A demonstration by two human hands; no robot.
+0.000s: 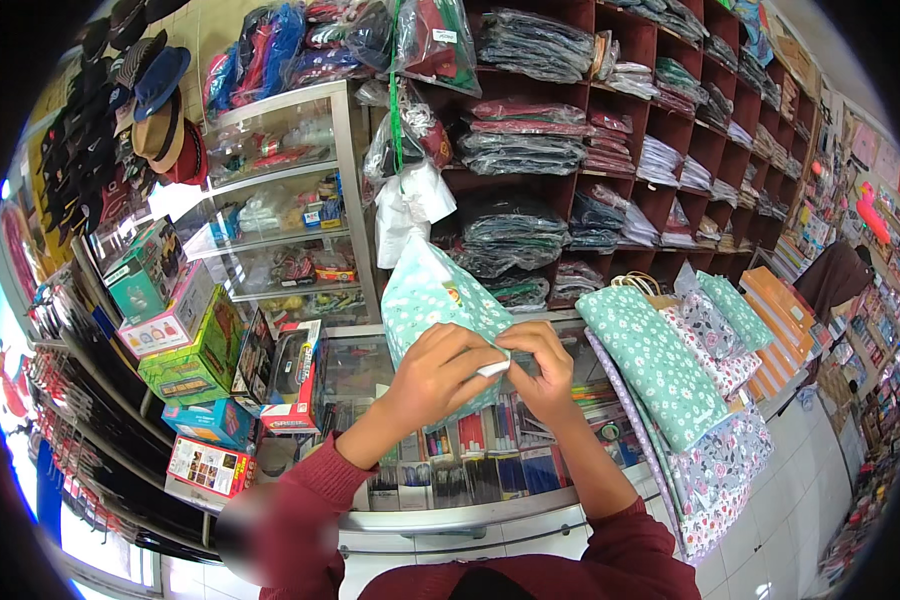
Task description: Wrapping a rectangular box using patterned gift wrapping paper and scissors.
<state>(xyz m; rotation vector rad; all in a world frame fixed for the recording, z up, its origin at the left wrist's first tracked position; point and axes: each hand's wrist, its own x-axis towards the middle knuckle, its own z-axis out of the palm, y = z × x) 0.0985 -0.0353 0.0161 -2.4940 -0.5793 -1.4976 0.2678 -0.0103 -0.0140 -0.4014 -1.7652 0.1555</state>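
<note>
Above the glass counter, I hold up a green package with a white flower print (435, 290); whether it is a bag or a wrapped sheet I cannot tell. A small coloured sticker sits near its right side. My left hand (440, 368) is closed on its lower right part, fingers bent and pressed together. Touching it, my right hand (540, 372) pinches the same edge between thumb and fingers. A small white piece (492, 369) shows between the hands; its kind is unclear. The fingers hide the pinched edge.
The glass counter (400, 520) displays pens and stationery. Folded flower-printed bags (655, 370) lie on its right end, some overhanging the front. Toy boxes (195, 335) are stacked at left. Behind stand a glass cabinet (345, 200) and shelves of bagged clothes (530, 140); white bags (410, 210) hang between.
</note>
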